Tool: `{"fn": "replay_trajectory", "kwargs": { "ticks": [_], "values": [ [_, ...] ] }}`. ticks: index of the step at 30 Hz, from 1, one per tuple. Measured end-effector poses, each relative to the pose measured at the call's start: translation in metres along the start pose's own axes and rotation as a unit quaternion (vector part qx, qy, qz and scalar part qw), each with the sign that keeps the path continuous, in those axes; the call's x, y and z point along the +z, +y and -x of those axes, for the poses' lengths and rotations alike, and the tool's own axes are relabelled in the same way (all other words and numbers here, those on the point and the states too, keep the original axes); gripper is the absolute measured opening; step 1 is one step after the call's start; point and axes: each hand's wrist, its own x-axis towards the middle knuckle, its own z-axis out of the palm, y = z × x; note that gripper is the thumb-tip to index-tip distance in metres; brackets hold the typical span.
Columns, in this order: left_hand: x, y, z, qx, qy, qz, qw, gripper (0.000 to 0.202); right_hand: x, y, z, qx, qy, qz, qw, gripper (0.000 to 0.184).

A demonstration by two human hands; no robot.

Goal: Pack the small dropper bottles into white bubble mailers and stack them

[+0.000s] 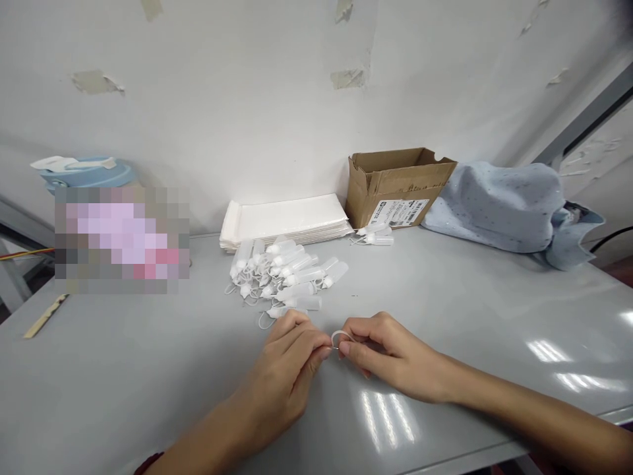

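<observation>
Over the front middle of the table, my left hand (pixel 297 359) and my right hand (pixel 390 349) nearly meet, both with fingers pinched closed. Between them bows a thin whitish plastic strap (pixel 339 332), like the straps on the bottles behind. Below the strap shows a short, thin metal needle (pixel 336 348). My left fingers grip the needle-tip bottle, whose body they mostly hide. The strap's other end goes into my right fingertips, which cover what seems to be its small cap. Just beyond my left hand lies a pile of small translucent plastic bottles (pixel 297 274) with strapped caps.
White padded envelopes (pixel 291 214) are stacked against the wall, beside an open cardboard box (pixel 395 188). A few more bottles (pixel 373 234) lie before the box. A pale blue cloth bag (pixel 494 208) is at right; a blurred item and a wooden strip (pixel 45 318) are at left.
</observation>
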Motion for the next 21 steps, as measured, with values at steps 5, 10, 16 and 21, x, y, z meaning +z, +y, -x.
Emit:
{"fn": "replay_trajectory", "kwargs": {
  "ticks": [5,10,16,21],
  "values": [
    [0.0017,0.0008,0.0004,0.025,0.009,-0.025,0.999,0.018,0.0008,0.0011,0.0010,0.017,-0.005,-0.012,1.000,0.024],
    [0.0038,0.0017,0.0026,0.028,0.003,-0.024,0.999,0.019,0.0026,0.0018,0.0002,0.012,-0.006,0.010,1.000,0.027],
    [0.0069,0.0017,0.0051,0.034,-0.015,-0.041,0.998,0.019,0.0062,0.0031,-0.0016,0.002,0.002,0.034,0.999,0.026],
    [0.0068,0.0002,0.0058,0.034,-0.011,-0.058,0.998,0.019,0.0073,0.0051,0.0002,0.018,0.013,0.001,1.000,0.013]
  ]
}}
